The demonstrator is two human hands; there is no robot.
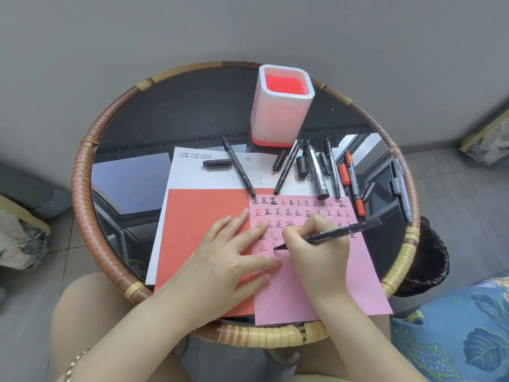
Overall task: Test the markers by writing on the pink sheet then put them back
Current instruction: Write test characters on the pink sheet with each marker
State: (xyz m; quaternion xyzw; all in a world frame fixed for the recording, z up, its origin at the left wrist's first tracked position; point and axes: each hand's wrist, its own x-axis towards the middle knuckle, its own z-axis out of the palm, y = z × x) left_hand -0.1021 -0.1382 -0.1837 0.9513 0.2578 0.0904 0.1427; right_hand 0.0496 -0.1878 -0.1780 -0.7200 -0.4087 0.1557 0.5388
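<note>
A pink sheet [325, 288] lies at the table's near right, covered in rows of small written characters. My right hand [316, 244] grips a black marker [333, 235], its tip touching the sheet in the lowest written row. My left hand [234, 255] lies flat with fingers spread, pressing on the sheet's left edge and the red sheet [201, 230] beside it. Several loose markers [316, 172] and a red marker [355, 186] lie above the pink sheet. A white and red pen holder [281, 106] stands at the back.
A black cap [217, 163] and a thin black marker [239, 166] rest on a white paper [198, 175]. The round glass table has a wicker rim [91, 216]. A grey marker [402, 186] lies at the right edge. A black bin [429, 260] stands at the right.
</note>
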